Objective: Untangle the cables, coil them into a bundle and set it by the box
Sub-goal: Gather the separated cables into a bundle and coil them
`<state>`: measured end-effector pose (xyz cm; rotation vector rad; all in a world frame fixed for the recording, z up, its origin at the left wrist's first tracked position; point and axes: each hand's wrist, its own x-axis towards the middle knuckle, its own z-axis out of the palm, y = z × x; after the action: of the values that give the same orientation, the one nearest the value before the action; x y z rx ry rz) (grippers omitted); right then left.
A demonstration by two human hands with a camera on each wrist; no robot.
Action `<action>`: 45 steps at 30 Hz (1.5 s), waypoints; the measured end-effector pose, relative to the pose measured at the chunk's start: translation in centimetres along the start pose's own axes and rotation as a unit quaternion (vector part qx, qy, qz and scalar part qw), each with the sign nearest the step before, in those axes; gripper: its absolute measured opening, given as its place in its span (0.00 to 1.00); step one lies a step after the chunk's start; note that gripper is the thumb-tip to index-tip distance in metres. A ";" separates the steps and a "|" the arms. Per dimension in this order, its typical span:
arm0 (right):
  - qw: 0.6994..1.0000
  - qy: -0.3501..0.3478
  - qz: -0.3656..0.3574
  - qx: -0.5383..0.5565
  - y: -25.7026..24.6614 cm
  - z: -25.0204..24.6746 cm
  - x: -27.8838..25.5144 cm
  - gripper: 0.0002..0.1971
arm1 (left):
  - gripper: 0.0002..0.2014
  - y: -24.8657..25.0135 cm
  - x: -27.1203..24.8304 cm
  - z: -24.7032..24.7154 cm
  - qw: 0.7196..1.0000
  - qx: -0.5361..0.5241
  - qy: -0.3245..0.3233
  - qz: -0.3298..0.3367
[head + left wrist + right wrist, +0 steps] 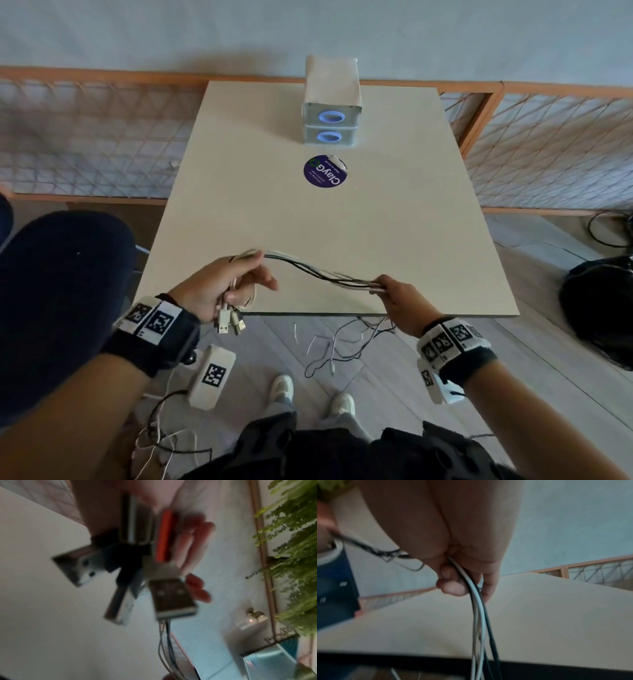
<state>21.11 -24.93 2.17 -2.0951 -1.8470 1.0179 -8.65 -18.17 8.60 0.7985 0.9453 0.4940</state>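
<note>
Several thin black and white cables (318,274) stretch in the air between my two hands over the table's near edge. My left hand (226,284) grips them near their USB plugs (229,322), which hang below the palm; the left wrist view shows these USB plugs (171,596) close and blurred. My right hand (397,301) grips the same cables (477,601) farther along, and their loose ends (342,346) trail off the table down to the floor. The box (330,102), a grey two-drawer unit with blue ring handles, stands at the table's far side.
The beige table (308,219) carries a round purple sticker (325,171) in front of the box. A dark chair (58,274) is at the left, a black bag (603,308) on the floor at the right. A lattice fence (85,137) runs behind.
</note>
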 end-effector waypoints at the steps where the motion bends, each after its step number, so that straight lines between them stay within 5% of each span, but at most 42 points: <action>1: 0.999 -0.028 0.008 -0.026 0.4 0.7 0.3 0.10 | 0.21 -0.3 -0.2 0.1 1.000 -0.008 -0.027 -0.014; 4: 0.988 -0.124 0.018 -0.092 -0.3 2.1 0.1 0.37 | 0.21 -0.7 0.2 1.6 0.997 -0.037 -0.049 -0.041; 7: 0.993 -0.043 -0.110 -0.012 -3.7 1.5 -0.5 0.52 | 0.20 -0.5 1.3 3.8 0.997 -0.018 -0.055 -0.050; 10: 0.981 0.019 -0.191 0.017 -7.8 1.4 -0.2 0.47 | 0.22 0.0 2.1 6.3 0.993 0.001 -0.112 -0.047; 15: 0.975 0.054 -0.149 0.158 -8.4 -1.9 1.6 0.12 | 0.12 0.9 1.9 8.2 0.972 0.035 -0.230 -0.028; 20: 0.974 0.031 -0.089 0.206 -7.7 -1.3 0.8 0.09 | 0.27 2.0 1.6 10.3 0.961 -0.072 -0.263 0.040; 22: 0.980 0.029 -0.105 0.165 -7.3 0.2 0.0 0.07 | 0.31 2.1 2.0 10.7 0.962 -0.137 -0.221 0.084; 25: 0.986 0.002 -0.124 0.111 -7.3 1.0 -1.1 0.09 | 0.36 1.1 3.9 9.9 0.981 -0.118 -0.061 0.143; 28: 0.990 -0.032 -0.139 0.010 -7.3 0.8 -2.0 0.12 | 0.41 -0.4 5.2 7.3 0.980 0.067 0.075 0.169; 30: 0.987 -0.047 -0.150 -0.039 -7.2 0.4 -2.4 0.15 | 0.41 -1.5 5.6 5.9 0.965 0.200 0.093 0.141; 33: 0.976 -0.041 -0.197 -0.080 -7.3 -0.7 -2.2 0.16 | 0.43 -3.0 5.5 5.1 0.926 0.351 0.037 0.134; 38: 0.958 -0.026 -0.275 -0.082 -7.9 -2.5 -1.8 0.14 | 0.43 -2.9 5.0 5.3 0.914 0.392 -0.051 0.091; 41: 0.951 -0.046 -0.306 -0.010 -9.1 -4.4 -1.4 0.09 | 0.24 -2.1 3.8 6.5 0.873 0.465 -0.144 0.037; 45: 0.949 -0.102 -0.276 0.110 -9.7 -5.9 -0.2 0.09 | 0.13 -0.5 2.4 7.1 0.890 0.372 -0.262 -0.034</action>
<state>16.70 -21.25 11.91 -1.2706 -2.1185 1.2393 -1.32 -19.52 9.38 1.4944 0.6323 -0.1859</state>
